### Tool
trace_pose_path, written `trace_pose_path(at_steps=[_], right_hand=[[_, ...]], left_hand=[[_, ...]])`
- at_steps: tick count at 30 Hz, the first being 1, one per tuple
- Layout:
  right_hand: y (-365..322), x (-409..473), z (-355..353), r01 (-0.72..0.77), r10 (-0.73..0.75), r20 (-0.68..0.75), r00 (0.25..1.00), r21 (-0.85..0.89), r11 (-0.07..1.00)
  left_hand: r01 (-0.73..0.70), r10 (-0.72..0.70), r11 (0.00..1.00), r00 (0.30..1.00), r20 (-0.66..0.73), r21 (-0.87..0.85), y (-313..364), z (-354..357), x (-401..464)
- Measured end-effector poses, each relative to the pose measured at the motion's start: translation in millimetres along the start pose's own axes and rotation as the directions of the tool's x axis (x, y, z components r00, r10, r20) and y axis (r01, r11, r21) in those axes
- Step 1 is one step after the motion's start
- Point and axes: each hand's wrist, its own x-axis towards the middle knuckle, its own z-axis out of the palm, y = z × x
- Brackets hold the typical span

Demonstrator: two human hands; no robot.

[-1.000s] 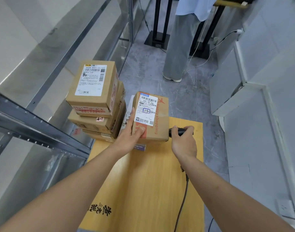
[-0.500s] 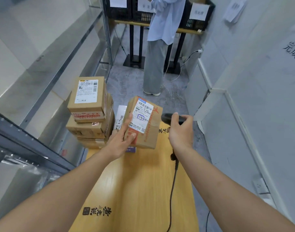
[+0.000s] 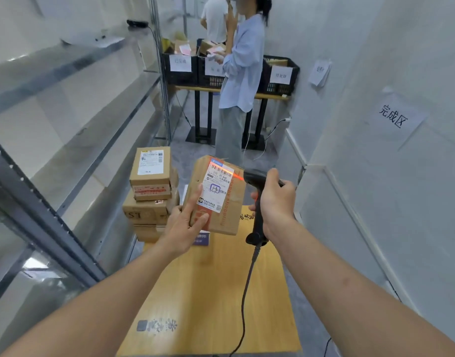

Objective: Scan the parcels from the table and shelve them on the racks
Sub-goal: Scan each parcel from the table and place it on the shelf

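Note:
My left hand (image 3: 185, 222) holds a small cardboard parcel (image 3: 227, 210) above the wooden table (image 3: 211, 300), tilted with its white label facing up. My thumb presses the label side and the fingers wrap under the box. My right hand (image 3: 276, 199) grips a black corded barcode scanner (image 3: 256, 222) just right of the parcel. An orange scan line falls across the barcode at the label's top. A stack of several cardboard parcels (image 3: 150, 191) stands on the table's far left corner.
Metal racks (image 3: 66, 140) run along the left. A white wall with a paper sign (image 3: 394, 117) closes the right. A person in a light blue shirt (image 3: 240, 78) stands ahead by a table of black crates (image 3: 280, 73). A small blue card (image 3: 202, 238) lies under the parcel.
The parcel has been lifted off the table and tilted toward the scanner. My right hand raised the scanner, and its orange beam now crosses the label. My view has lifted forward.

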Motion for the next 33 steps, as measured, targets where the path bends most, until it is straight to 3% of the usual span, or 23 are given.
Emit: trace_pose_path(at_steps=[8,18,25,33], right_hand=[[-8,-23,-52,0.037,-0.032,0.201,0.979,-0.020,0.999],[20,-63,-81,0.336,-0.225,0.369,0.902,-0.272,0.901],[42,-113,-49,0.459,-0.210,0.541,0.815,-0.380,0.803],[76,-209,14,0.574,-0.190,0.713,0.675,-0.345,0.743]], left_hand=[[0.074,-0.075,0.997,0.983,-0.170,-0.010,35,27,-63],[0.085,-0.116,0.991,0.929,-0.352,-0.103,61,28,-177],[0.124,-0.214,0.969,0.854,-0.474,-0.213,64,-11,-256],[0.188,-0.290,0.954,0.768,-0.571,-0.231,37,-72,-339]])
